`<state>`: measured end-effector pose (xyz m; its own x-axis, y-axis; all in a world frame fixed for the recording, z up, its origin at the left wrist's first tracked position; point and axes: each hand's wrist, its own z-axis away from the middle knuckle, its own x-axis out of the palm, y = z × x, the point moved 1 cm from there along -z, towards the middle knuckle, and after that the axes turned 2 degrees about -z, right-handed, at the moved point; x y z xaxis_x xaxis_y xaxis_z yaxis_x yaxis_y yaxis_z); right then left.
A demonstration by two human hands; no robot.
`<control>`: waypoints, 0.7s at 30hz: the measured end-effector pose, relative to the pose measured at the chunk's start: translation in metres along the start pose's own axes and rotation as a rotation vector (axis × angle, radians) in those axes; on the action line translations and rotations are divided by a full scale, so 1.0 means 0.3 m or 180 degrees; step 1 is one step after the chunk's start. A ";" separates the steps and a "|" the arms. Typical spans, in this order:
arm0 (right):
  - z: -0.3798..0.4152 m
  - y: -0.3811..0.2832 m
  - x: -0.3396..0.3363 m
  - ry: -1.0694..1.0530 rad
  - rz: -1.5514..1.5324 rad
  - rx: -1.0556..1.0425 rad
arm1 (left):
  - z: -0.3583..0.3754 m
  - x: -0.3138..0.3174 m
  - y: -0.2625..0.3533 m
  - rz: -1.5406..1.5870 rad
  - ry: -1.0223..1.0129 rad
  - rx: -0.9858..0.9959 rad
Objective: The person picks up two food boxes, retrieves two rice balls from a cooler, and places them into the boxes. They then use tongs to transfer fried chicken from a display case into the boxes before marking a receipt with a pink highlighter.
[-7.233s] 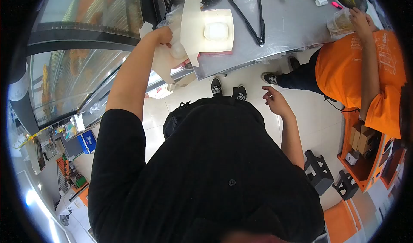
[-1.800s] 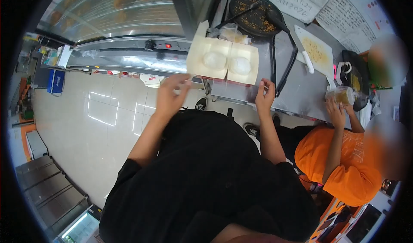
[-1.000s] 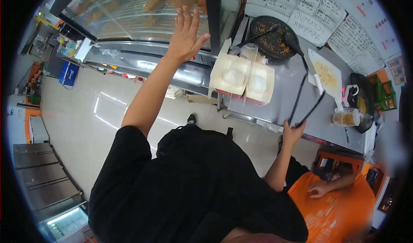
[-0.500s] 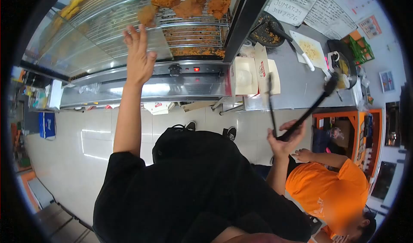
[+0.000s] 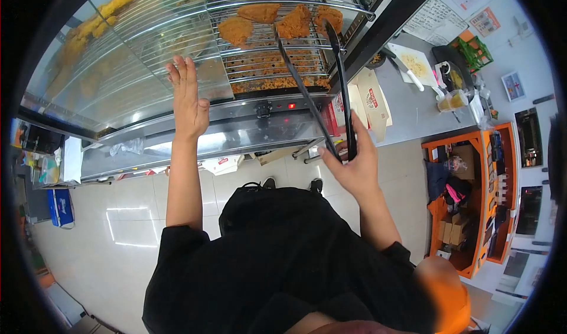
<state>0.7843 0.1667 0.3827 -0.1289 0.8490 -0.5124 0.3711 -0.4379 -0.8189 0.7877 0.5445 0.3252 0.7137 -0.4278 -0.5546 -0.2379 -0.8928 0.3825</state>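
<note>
My right hand [image 5: 357,163] is wrapped round the handle end of black tongs [image 5: 304,92]. The tongs' arms are spread, and their tips reach into the warming cabinet beside the fried chicken [image 5: 294,22] on the wire rack [image 5: 236,64]. Several fried pieces lie there in a row. Against the sliding glass door [image 5: 147,56], at the left of the opening, my left hand [image 5: 190,106] is held up flat, its fingers stretched out and holding nothing.
Right of the cabinet, a steel counter [image 5: 407,118] bears an open carton [image 5: 372,100], a cutting board [image 5: 413,62] and a knife [image 5: 407,74]. An orange shelf [image 5: 434,204] stands farther right. A co-worker's orange sleeve [image 5: 455,298] shows at lower right.
My right hand has swung the tongs from over the counter into the cabinet. The view has shifted, and the co-worker is now mostly hidden at the bottom right. My left hand stays by the glass.
</note>
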 end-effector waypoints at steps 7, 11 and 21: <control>-0.194 -0.167 0.029 -0.0252 0.1001 0.0069 | 0.009 0.003 -0.017 0.0107 0.0017 0.0020; -0.205 -0.195 0.020 -0.0290 0.1374 -0.0042 | 0.006 0.004 -0.015 0.0129 0.0044 0.0034; -0.226 -0.217 -0.028 -0.0353 0.2034 -0.0183 | 0.009 0.029 -0.021 0.0037 0.0110 0.0038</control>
<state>0.8235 0.2081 0.4580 0.0405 0.3895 -0.9201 0.4542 -0.8274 -0.3303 0.7937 0.5460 0.3159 0.7331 -0.4332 -0.5244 -0.2540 -0.8895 0.3797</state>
